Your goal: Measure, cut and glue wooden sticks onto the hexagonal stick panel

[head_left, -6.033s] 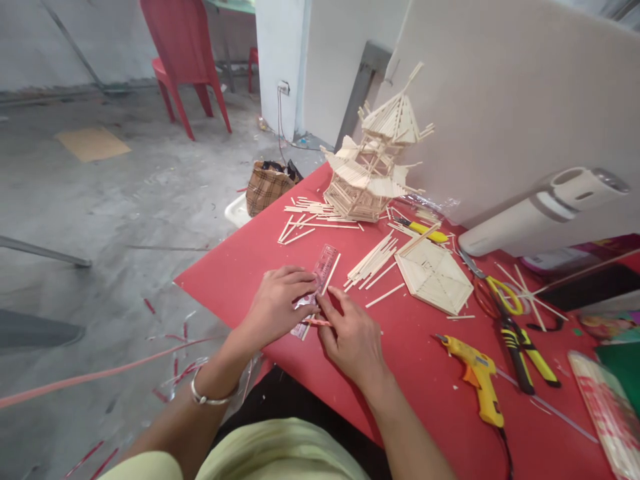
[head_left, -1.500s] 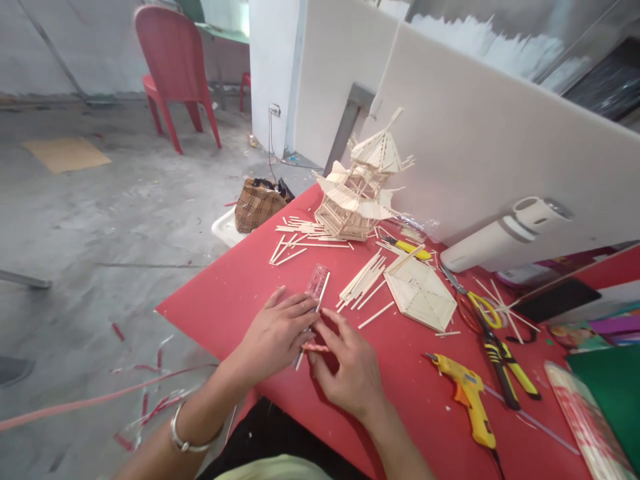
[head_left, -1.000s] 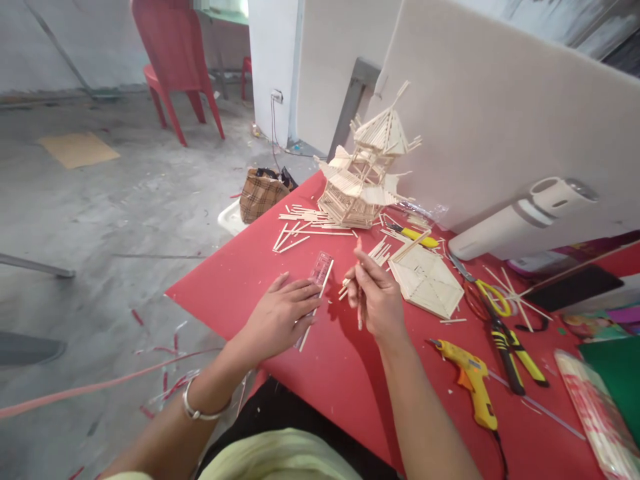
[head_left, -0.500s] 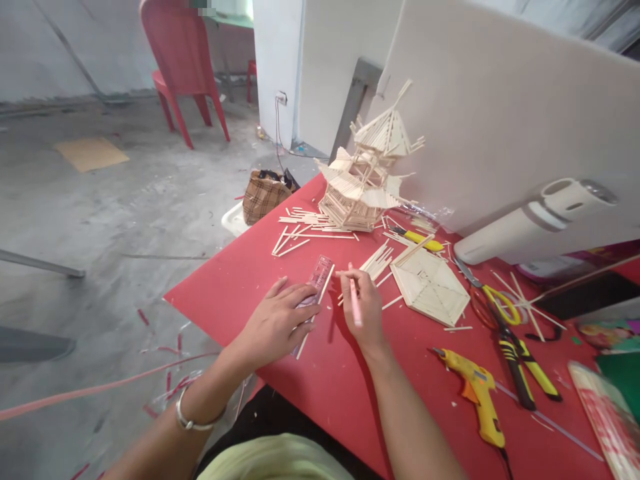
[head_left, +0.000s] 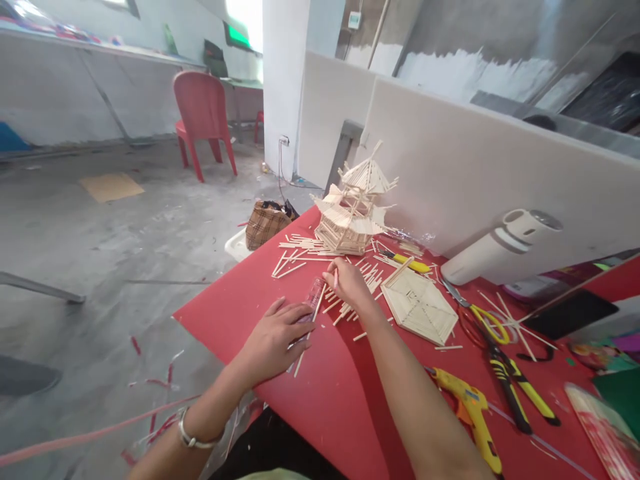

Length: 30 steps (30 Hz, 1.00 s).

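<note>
My left hand [head_left: 277,337] lies over a clear pinkish ruler [head_left: 315,293], its fingers holding the ruler down on the red table and covering its middle. Along the ruler's right edge runs a thin wooden stick [head_left: 301,363], also under my left fingertips. My right hand [head_left: 347,285] grips a pink pen [head_left: 335,278] near the far end of the ruler and stick; its tip is hard to make out. Beside and partly under my right wrist, several loose wooden sticks [head_left: 369,275] are spread out.
A pagoda model of sticks [head_left: 353,213] stands at the back. To the right lie a hexagonal stick panel [head_left: 420,310], a yellow cutter [head_left: 411,262], scissors [head_left: 487,323], pliers [head_left: 523,387] and a glue gun [head_left: 473,407]. A white flask [head_left: 493,250] leans by the board.
My right hand has moved forward with the pen to the far end of the ruler, uncovering more loose sticks. My left hand stays on the ruler. The view has tilted up.
</note>
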Motion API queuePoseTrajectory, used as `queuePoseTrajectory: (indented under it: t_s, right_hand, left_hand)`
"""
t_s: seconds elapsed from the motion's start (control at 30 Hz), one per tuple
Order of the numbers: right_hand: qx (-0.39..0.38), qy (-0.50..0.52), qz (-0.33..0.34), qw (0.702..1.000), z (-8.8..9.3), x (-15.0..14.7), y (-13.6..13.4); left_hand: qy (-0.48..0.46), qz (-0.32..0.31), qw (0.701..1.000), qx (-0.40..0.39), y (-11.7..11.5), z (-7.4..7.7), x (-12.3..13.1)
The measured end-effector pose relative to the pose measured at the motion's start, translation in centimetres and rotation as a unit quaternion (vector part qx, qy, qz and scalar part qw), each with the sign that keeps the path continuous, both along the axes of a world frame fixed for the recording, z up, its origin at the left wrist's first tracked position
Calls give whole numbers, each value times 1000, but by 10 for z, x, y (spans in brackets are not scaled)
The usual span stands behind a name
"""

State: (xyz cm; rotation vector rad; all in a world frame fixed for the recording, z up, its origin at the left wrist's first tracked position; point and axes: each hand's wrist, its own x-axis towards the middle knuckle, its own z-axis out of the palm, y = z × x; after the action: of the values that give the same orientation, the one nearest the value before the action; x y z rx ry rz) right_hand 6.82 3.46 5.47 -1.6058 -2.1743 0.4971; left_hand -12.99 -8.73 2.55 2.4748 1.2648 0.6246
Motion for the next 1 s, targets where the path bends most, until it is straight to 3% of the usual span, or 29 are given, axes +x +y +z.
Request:
queuePoseTrajectory:
  t_s: [0.1,0.27,0.4,0.6,1.0]
  right_hand:
    - [-66,-11,40,997,3,-2,18]
    - [-123,-21,26,992,-1,-2,24]
    - [-182,78,43,979,-2,0,20]
    - [-97,76,-31,992,-2,-1,15]
    - [-165,151,-11,975,-1,2,13]
  left_hand:
    - [-6,4,1000,-10,-1,2,1]
    - [-20,5,1000,-20,-2,8,2]
    - [-20,9,1000,-15,-2,8,2]
    - [9,44,999,-4,-5,2,1]
    - [0,44,998,46,-6,0,3]
